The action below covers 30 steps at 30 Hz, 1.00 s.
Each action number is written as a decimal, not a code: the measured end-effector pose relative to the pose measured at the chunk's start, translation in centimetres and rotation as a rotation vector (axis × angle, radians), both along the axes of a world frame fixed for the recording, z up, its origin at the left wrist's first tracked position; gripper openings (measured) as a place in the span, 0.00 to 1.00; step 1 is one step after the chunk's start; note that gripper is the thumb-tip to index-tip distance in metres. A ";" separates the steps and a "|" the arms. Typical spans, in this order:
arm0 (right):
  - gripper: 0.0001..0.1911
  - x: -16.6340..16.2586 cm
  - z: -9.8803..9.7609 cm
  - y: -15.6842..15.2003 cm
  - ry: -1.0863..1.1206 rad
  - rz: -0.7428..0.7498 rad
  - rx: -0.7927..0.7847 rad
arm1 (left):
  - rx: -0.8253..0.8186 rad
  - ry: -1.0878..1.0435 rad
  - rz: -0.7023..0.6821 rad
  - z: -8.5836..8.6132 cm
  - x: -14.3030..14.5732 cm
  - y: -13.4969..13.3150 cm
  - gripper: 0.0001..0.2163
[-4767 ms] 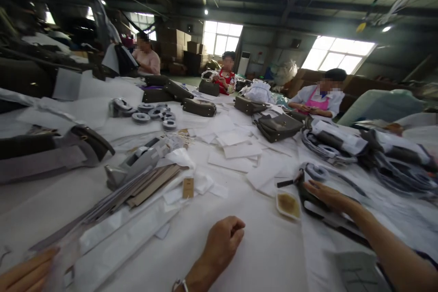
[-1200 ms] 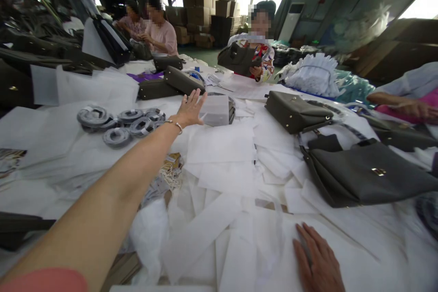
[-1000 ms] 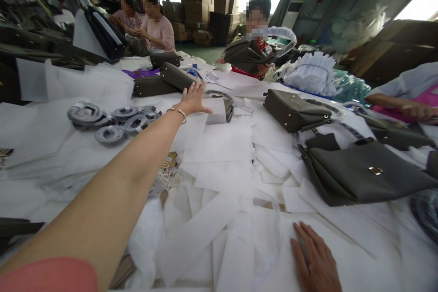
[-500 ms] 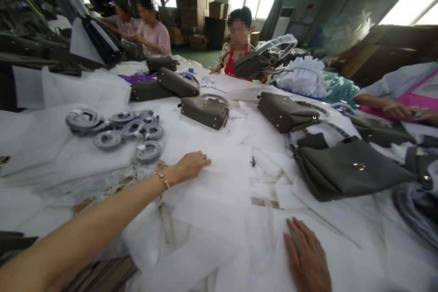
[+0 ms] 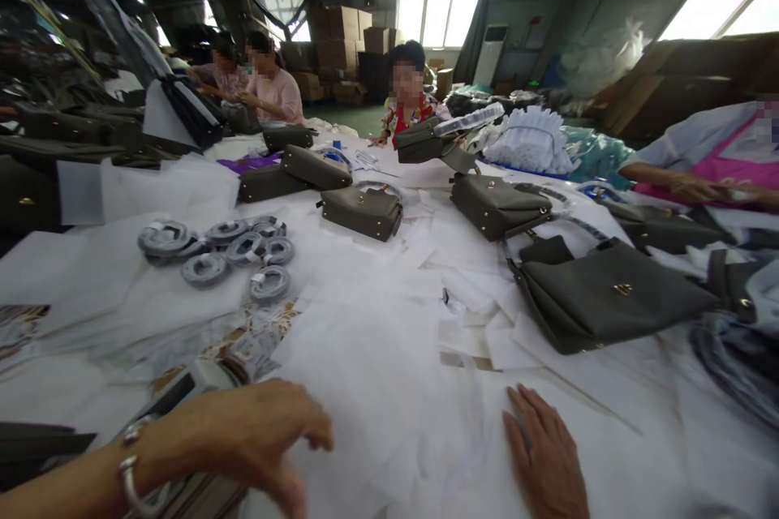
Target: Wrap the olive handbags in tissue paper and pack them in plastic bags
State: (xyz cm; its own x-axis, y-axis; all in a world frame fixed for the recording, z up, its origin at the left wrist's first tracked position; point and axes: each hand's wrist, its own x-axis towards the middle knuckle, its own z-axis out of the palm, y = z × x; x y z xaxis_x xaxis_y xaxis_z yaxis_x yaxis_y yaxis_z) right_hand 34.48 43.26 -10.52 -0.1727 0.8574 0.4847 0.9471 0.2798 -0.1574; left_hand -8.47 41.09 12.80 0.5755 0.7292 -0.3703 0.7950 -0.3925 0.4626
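My left hand [image 5: 261, 430] hovers at the lower left with thumb and fingers apart, holding nothing. A bracelet circles its wrist. Beneath and beside it are white paper sheets [image 5: 359, 365] and a partly hidden grey-and-dark object [image 5: 200, 377]. My right hand [image 5: 544, 454] rests on the white sheets at the lower right, its fingers stretched out. A narrow greyish patch shows between its thumb and forefinger; I cannot make out what it is. Beyond that hand lies a dark olive handbag [image 5: 614, 296] with a gold clasp.
Coiled, wrapped straps [image 5: 207, 268] lie at left. More handbags [image 5: 362, 211] stand across the table's middle. A white bundle [image 5: 527, 142] sits at the back. A co-worker in a red apron [image 5: 407, 109] faces me; another in a pink apron [image 5: 727, 158] is at right.
My left hand has drawn back from the sheets in the middle toward the lower left, and its fingers have spread. My right hand stays almost where it was. The view has tilted slightly.
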 end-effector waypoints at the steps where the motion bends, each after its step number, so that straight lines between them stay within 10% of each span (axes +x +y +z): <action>1: 0.28 0.0 0.0 0.0 0.006 0.000 0.006 | 0.015 -0.059 -0.032 0.4 1.9 0.5 0.24; 6: 0.27 -0.2 0.4 0.1 -0.010 0.005 0.032 | 0.294 -0.283 -0.390 -4.0 10.2 2.9 0.29; 11: 0.27 -0.4 0.7 0.1 -0.032 0.006 0.036 | 0.192 -0.086 -0.226 -10.0 7.6 2.2 0.26; 17: 0.27 -0.6 1.0 0.0 -0.003 -0.001 0.035 | 0.297 -0.416 -0.078 -6.0 5.6 2.6 0.09; 23: 0.26 -0.5 1.1 0.0 -0.003 -0.005 0.001 | 0.605 -0.634 0.681 -4.4 7.1 12.1 0.07; 26: 0.25 -0.6 1.2 0.0 0.003 -0.016 -0.012 | 0.203 -0.701 1.080 -5.1 6.8 18.2 0.21; 30: 0.24 -0.8 1.3 0.0 0.005 -0.028 -0.014 | -0.151 -0.707 1.038 -6.0 6.8 22.4 0.21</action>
State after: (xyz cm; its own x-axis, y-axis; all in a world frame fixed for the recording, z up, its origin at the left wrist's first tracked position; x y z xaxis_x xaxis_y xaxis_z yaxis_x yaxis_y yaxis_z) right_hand 33.72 43.27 -9.18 -0.1466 0.8688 0.4730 0.9537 0.2510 -0.1656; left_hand -1.71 63.50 6.78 -0.1344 0.9325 -0.3351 0.2577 0.3594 0.8969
